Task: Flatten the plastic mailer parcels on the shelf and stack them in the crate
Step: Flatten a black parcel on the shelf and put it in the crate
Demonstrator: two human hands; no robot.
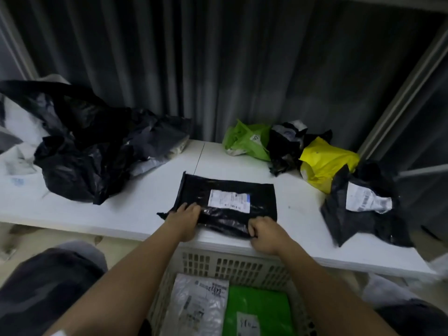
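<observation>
Left hand: fingers laid fairly straight on the near-left part of the black mailer, pressing it to the shelf rather than gripping
Right hand: fingers curled, pinching the mailer's near-right edge right at the shelf's front lip
Black mailer: lies mostly flat mid-shelf, white label facing up; the near strip is glossy and wrinkled where the hands meet it
Step in hand: judged to be the last smoothing of this parcel, just ahead of lifting it off
Doing it well: keep the left palm as the anchor and draw the right-hand edge taut towards the lip, so trapped air goes out through the far side; press the wrinkled strip down before lifting, and carry it level with both hands so it does not fold again
Crate: directly below the shelf edge between the forearms, already holding a white mailer and a green mailer lying flat side by side
Risk: a one-sided pull could drag the mailer off the lip crooked
Still waiting, left: a crumpled black heap
Still waiting, right: a green bag, a yellow bag and a dark labelled parcel, none of them flattened
</observation>
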